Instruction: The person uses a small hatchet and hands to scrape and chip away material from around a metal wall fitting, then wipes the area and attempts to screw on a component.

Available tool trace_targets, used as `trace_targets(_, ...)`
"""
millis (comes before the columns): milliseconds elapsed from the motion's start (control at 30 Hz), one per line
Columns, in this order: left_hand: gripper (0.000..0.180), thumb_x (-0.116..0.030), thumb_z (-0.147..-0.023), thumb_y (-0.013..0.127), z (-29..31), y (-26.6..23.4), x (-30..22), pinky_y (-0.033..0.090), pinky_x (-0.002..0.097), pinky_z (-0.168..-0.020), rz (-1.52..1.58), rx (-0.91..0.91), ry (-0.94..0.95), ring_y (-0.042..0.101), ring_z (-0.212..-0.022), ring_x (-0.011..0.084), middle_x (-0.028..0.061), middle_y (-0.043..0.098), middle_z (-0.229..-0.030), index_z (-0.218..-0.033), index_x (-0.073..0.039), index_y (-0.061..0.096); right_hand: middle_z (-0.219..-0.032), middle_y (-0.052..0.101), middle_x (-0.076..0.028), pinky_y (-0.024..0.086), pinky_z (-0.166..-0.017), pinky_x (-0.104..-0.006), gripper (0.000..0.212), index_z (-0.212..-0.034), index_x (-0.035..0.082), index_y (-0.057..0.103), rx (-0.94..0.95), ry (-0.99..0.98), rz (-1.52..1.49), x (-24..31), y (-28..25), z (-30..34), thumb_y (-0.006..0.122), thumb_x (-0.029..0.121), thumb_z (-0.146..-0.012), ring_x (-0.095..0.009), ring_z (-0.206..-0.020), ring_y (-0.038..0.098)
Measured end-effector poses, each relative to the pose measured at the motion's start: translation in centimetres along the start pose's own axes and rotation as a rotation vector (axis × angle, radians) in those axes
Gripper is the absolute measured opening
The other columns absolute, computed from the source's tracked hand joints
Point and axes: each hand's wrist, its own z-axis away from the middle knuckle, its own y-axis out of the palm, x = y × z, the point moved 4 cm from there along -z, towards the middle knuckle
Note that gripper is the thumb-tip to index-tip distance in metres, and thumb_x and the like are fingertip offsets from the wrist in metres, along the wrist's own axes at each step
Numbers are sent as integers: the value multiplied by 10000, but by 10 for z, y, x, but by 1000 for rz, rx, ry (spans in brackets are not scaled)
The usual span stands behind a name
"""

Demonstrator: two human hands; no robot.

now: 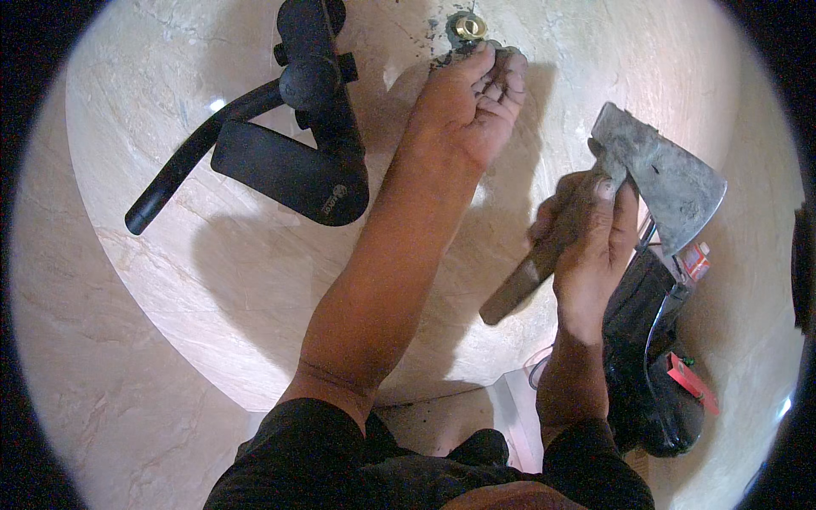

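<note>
High in the view, my left hand (486, 106) is raised against the marbled tile wall with its palm turned up. Its fingers curl together just below a round brass fitting (461, 28) set in a dark, chipped hole. Whatever lies between those fingers, if anything, I cannot make out. My right hand (592, 234) is closed round the upper part of a hatchet's wooden handle (517, 293). The worn grey hatchet head (671, 178) sticks out above that hand, its broad edge facing right and the handle's end pointing down to the left. Both hands are dusty.
A black wall-mounted faucet (319, 98) with a curved pipe and flat plate juts out left of my left arm. At lower right sits a black bag (633, 310) with a red item (693, 382) and a small bottle (697, 262). Dark bits surround the hole.
</note>
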Motion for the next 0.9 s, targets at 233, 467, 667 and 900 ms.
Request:
trace_targets(233, 99, -26, -997, 612, -3, -2, 1, 605, 394, -756, 55, 11, -21, 692, -874, 289, 152, 686, -979, -1091, 3, 626, -843, 547, -57, 462, -466, -287, 409, -1300, 36, 459, 130, 38, 35, -28, 12, -10, 390, 399, -1126, -131, -572, 543)
trace_targets(467, 102, -15, -984, 624, -2, -5, -3, 609, 390, -760, 49, -25, -15, 694, -876, 287, 138, 691, -989, -1084, 3, 629, -803, 537, -44, 484, -487, -278, 339, -1236, 13, 484, 77, -273, 200, -32, 24, -27, 400, 323, -1130, -124, -580, 539)
trace_targets(667, 299, -175, -1006, 643, 4, 2, 5, 521, 494, -1016, -311, -128, 66, 612, -1186, 332, 145, 649, -1254, -1262, -26, 601, -803, 597, -12, 435, -561, -237, 237, -1185, 32, 566, 60, -386, 459, -42, 30, -51, 446, 226, -1123, -59, -633, 508)
trace_targets(900, 170, -191, -1008, 616, 12, 9, 4, 521, 473, -906, -410, -150, 83, 643, -1020, 292, 121, 694, -1056, -1117, -62, 621, -833, 673, -299, 513, -600, -490, 276, -1148, -22, 543, 96, -261, 499, -34, 33, -53, 459, 235, -1091, -501, -710, 667)
